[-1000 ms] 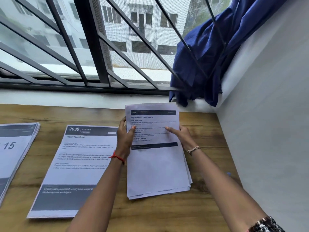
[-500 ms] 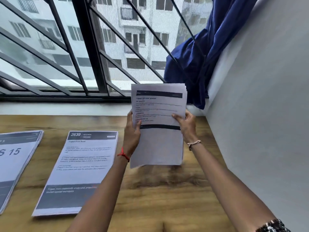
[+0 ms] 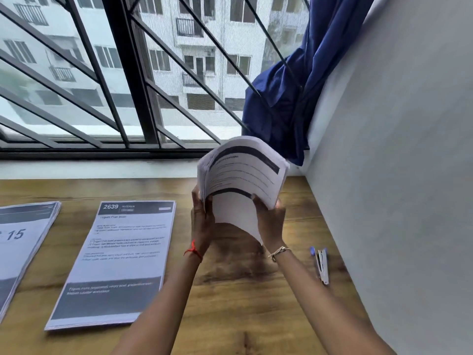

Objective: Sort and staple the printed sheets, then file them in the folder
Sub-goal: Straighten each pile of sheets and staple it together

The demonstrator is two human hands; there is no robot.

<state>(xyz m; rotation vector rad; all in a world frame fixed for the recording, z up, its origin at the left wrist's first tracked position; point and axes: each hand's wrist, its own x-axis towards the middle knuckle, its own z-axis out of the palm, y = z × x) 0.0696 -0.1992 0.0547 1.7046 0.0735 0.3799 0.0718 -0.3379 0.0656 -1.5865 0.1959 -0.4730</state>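
A stack of printed sheets [image 3: 238, 185] is held up off the wooden table [image 3: 245, 303], bowed backward at its top. My left hand [image 3: 202, 221] grips its left edge and my right hand [image 3: 271, 221] grips its lower right edge. A second pile headed "2639" [image 3: 120, 260] lies flat to the left of my arms. A third pile marked "15" [image 3: 23, 237] lies at the far left, partly cut off. A blue and silver stapler [image 3: 321, 263] rests on the table to the right of my right wrist. No folder is in view.
A grey wall [image 3: 396, 175] borders the table on the right. A barred window [image 3: 122, 85] and its white sill run along the far edge. A blue curtain [image 3: 289, 98] hangs bunched in the far right corner.
The stack went from lying on the table to being lifted upright in both hands, and now its top curls backward. The view shifted, bringing the stapler into sight.
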